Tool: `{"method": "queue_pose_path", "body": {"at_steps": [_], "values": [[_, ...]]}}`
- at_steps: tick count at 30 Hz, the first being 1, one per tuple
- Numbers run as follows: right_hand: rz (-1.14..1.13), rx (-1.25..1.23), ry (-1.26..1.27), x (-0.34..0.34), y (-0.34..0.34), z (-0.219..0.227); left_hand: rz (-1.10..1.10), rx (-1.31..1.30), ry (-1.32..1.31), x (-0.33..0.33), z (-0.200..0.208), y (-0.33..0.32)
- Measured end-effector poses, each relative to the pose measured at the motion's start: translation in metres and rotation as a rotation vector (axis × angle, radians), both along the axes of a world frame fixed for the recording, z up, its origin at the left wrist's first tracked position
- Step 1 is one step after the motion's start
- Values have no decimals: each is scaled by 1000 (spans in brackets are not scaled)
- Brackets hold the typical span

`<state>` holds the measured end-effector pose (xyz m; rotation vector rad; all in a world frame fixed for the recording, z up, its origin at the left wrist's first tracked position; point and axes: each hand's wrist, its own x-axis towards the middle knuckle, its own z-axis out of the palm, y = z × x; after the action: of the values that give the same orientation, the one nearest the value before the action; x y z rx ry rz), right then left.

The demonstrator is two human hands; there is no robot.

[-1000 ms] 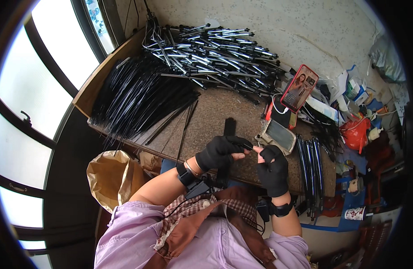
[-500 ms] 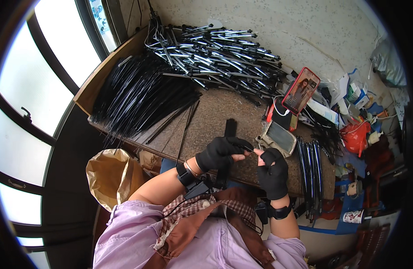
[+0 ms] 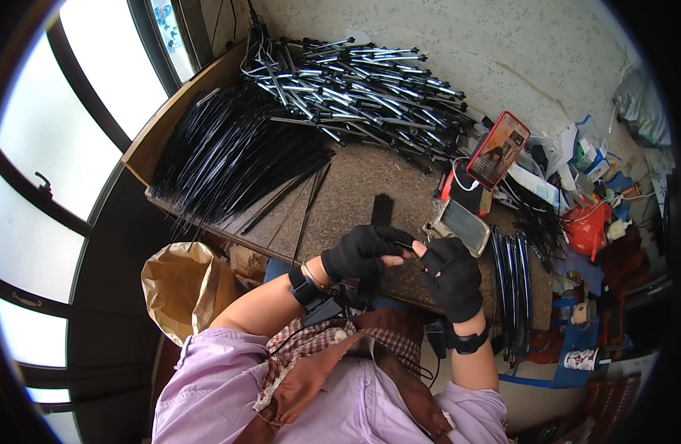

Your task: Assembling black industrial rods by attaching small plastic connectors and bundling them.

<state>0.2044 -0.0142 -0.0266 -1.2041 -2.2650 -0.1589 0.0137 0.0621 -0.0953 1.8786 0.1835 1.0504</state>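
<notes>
My left hand (image 3: 361, 253), in a black fingerless glove, is closed in a pinch on a thin black piece (image 3: 405, 244) in front of me. Just to its right, my right hand (image 3: 453, 277), gloved the same way, has its fingers curled and the thumb against the index finger. Its fingertips nearly meet those of the left; whether anything small is between them is hidden. Under the left hand lies a flat bundle of black strips (image 3: 382, 209), its far end sticking out beyond the glove and its near end reaching the table edge.
Long thin black strips (image 3: 229, 159) cover the table's left. Behind them is a heap of shiny rods with black ends (image 3: 370, 89). A propped phone (image 3: 497, 150), a small framed mirror-like tray (image 3: 462, 226) and dark tubes (image 3: 512, 288) stand right. A brown paper bag (image 3: 179, 288) is lower left.
My right hand has turned and shifted slightly to the right, its thumb and fingertips now pointing more upward. The left hand keeps its pinch in nearly the same place.
</notes>
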Motion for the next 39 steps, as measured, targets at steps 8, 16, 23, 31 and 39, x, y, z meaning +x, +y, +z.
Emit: {"method": "queue_pose_path", "body": {"at_steps": [8, 16, 23, 31, 39], "values": [[119, -10, -22, -9, 11, 11, 24, 35, 9, -6, -1, 1], [116, -320, 467, -14, 10, -8, -77, -59, 95, -7, 7, 5], [135, -225, 263, -3, 2, 1, -116, -49, 41, 2, 5, 5], [5, -516, 697, -5, 1, -10, -136, -76, 117, 3, 9, 2], [45, -230, 415, -30, -2, 0, -141, -44, 93, 3, 3, -11]]}}
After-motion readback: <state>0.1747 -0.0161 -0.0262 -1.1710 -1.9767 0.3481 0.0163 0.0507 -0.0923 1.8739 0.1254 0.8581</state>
